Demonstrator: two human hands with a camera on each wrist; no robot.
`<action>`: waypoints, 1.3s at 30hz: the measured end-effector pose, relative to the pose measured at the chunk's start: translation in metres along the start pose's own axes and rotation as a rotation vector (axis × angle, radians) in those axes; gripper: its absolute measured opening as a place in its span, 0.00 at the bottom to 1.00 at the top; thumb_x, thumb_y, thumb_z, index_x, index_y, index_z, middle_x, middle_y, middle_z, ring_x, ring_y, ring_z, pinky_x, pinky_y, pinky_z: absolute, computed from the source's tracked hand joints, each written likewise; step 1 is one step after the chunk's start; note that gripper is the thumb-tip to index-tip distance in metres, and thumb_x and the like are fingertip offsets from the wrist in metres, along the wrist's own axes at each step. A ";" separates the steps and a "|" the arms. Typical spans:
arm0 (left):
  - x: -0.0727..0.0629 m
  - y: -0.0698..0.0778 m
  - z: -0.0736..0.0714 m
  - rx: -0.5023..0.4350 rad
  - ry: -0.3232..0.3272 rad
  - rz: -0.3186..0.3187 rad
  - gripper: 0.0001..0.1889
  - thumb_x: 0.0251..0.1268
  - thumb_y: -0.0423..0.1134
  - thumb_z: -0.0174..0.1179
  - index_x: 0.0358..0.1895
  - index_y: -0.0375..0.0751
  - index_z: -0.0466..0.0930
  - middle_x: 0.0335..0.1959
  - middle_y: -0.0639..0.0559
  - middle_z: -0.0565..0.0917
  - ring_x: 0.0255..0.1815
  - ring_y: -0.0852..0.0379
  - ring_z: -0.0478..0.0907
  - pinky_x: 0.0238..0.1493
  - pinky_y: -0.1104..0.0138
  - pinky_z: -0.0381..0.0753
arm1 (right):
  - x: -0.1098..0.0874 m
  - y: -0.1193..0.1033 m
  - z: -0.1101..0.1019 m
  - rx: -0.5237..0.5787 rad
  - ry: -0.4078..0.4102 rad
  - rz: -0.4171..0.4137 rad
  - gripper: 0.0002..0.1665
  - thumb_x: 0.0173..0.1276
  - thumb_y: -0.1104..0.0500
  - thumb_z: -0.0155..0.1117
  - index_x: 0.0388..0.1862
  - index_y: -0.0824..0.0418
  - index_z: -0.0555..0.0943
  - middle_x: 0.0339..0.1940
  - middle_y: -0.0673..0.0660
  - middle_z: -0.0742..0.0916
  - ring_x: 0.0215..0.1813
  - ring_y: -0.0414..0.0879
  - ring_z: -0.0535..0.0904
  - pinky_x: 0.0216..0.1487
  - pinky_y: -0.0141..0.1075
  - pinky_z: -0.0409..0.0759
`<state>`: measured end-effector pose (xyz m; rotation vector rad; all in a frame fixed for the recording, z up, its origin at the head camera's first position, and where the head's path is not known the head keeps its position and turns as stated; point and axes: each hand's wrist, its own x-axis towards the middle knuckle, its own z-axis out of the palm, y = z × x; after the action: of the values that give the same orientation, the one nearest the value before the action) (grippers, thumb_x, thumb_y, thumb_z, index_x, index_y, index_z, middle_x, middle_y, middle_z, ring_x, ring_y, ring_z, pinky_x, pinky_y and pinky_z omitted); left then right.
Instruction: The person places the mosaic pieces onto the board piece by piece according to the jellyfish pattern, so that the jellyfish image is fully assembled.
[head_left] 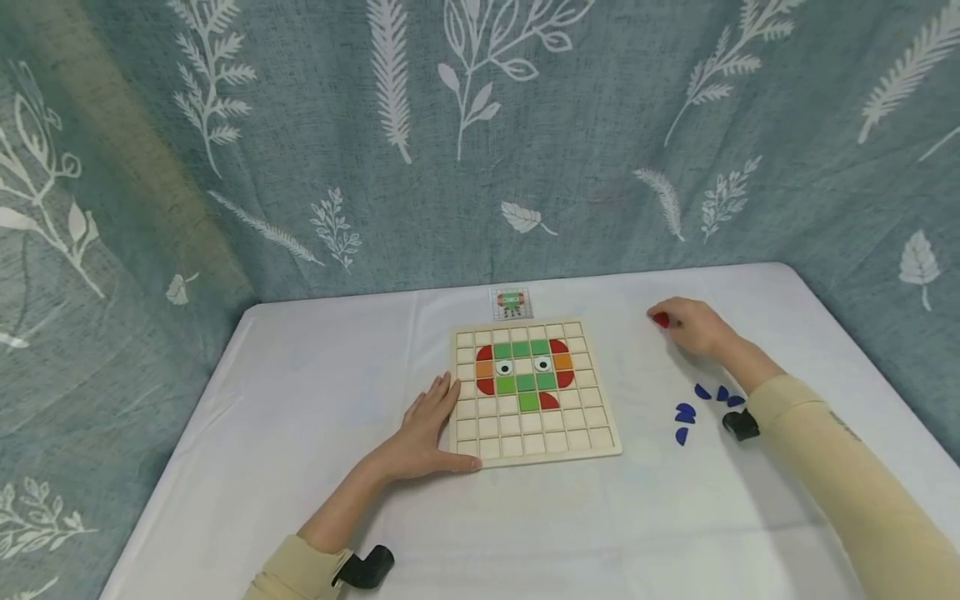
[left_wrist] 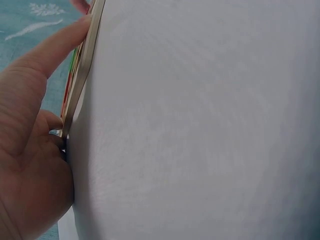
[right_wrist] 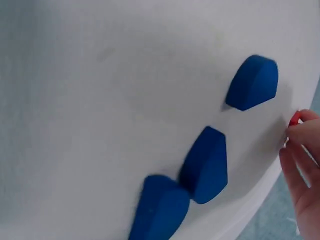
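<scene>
A square wooden grid board (head_left: 540, 433) lies on the white table, holding green, orange and red pieces and two eye tiles in its upper cells. My left hand (head_left: 423, 437) rests at the board's left side and lower-left corner, fingers spread, thumb along the front edge. In the left wrist view the thumb (left_wrist: 60, 47) touches the board's edge (left_wrist: 82, 75). To the right of the board, my right hand (head_left: 693, 323) pinches a red piece (head_left: 661, 319) above the table. Only a sliver of that red piece (right_wrist: 295, 118) shows in the right wrist view.
Several blue half-round pieces (head_left: 686, 410) lie on the table (head_left: 337, 375) beneath the right forearm. A small picture card (head_left: 512, 303) with a coloured grid pattern lies just behind the board. A leaf-print curtain (head_left: 420, 208) hangs behind the table.
</scene>
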<state>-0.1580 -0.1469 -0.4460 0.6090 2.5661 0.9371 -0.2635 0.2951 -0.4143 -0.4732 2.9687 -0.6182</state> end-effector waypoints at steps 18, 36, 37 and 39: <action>-0.004 -0.001 -0.001 -0.001 0.001 -0.009 0.64 0.48 0.61 0.72 0.78 0.36 0.38 0.79 0.43 0.35 0.79 0.50 0.28 0.75 0.52 0.30 | 0.000 -0.018 0.016 0.097 0.043 -0.075 0.21 0.65 0.67 0.66 0.57 0.72 0.78 0.47 0.67 0.83 0.48 0.59 0.79 0.47 0.51 0.79; -0.002 0.002 -0.003 0.005 -0.003 0.004 0.63 0.49 0.61 0.72 0.78 0.36 0.38 0.79 0.43 0.35 0.79 0.50 0.28 0.75 0.52 0.30 | -0.002 -0.019 0.015 0.163 -0.003 -0.147 0.17 0.66 0.66 0.66 0.53 0.66 0.82 0.45 0.60 0.85 0.43 0.52 0.79 0.43 0.45 0.79; -0.002 0.002 -0.003 0.005 -0.003 0.005 0.63 0.49 0.61 0.72 0.78 0.35 0.38 0.79 0.43 0.35 0.79 0.50 0.28 0.75 0.52 0.30 | -0.002 -0.019 0.015 0.159 0.008 -0.151 0.17 0.65 0.66 0.66 0.53 0.67 0.82 0.43 0.60 0.85 0.42 0.52 0.79 0.42 0.45 0.79; -0.002 0.001 -0.003 0.006 -0.002 0.008 0.63 0.49 0.60 0.72 0.78 0.35 0.38 0.79 0.42 0.35 0.79 0.50 0.28 0.75 0.52 0.30 | -0.002 -0.021 0.017 0.157 0.032 -0.146 0.17 0.65 0.65 0.67 0.53 0.67 0.82 0.42 0.60 0.85 0.42 0.52 0.80 0.42 0.45 0.80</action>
<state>-0.1577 -0.1484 -0.4426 0.6218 2.5674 0.9309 -0.2537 0.2704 -0.4214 -0.6753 2.9027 -0.8729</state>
